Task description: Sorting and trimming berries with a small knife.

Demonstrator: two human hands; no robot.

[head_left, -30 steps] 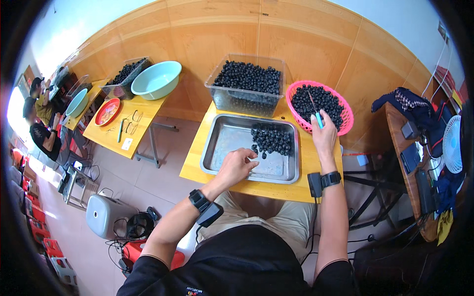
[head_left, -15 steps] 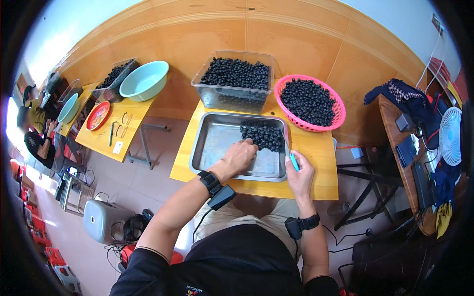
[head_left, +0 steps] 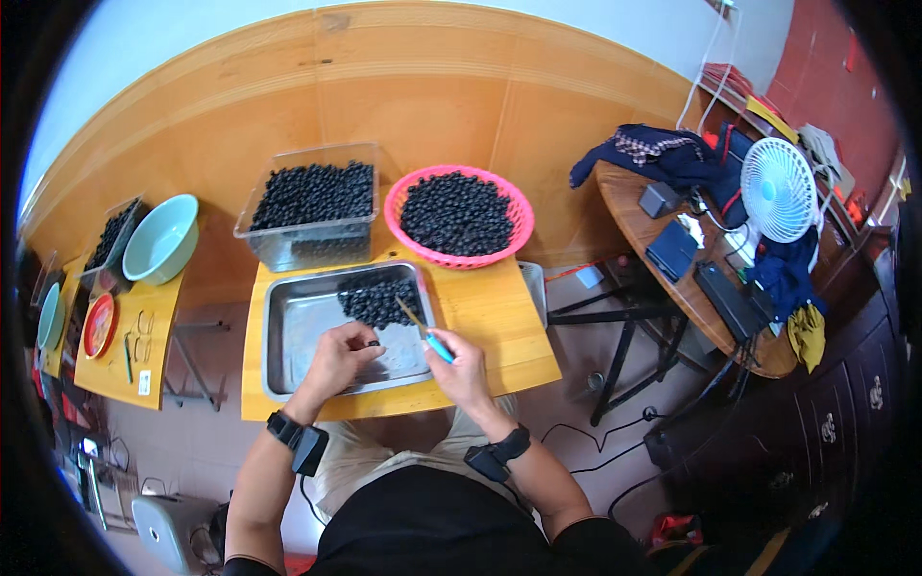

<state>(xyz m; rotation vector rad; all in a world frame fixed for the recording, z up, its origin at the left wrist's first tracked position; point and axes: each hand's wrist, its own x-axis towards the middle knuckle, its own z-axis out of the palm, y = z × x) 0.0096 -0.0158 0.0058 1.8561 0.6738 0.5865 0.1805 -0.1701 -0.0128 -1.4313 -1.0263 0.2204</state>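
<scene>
Dark, round, berry-sized pieces [head_left: 379, 302], their exact kind unclear, lie heaped in the far right part of a shallow metal tray [head_left: 272, 331]. Over the tray's near half, my left hand [head_left: 336, 363] is closed, pinching one dark round piece [head_left: 373, 344] between thumb and fingertips. My right hand [head_left: 463, 372], at the tray's right side, grips a small knife [head_left: 439, 347] by its turquoise handle. Its thin blade points forward and left, over the heap's edge and apart from the pinched piece.
Behind the tray stand a clear plastic bin [head_left: 305, 252] and a pink basket [head_left: 461, 257], both full of dark pieces. Another yellow table at left holds a turquoise basin [head_left: 161, 240] and a red plate [head_left: 99, 324]. At right, a round wooden table [head_left: 663, 259] carries a fan [head_left: 778, 189].
My view has turned to the right. My left hand has lifted off the heap with a dark piece in its fingers. My right hand has brought the knife's blade over the tray.
</scene>
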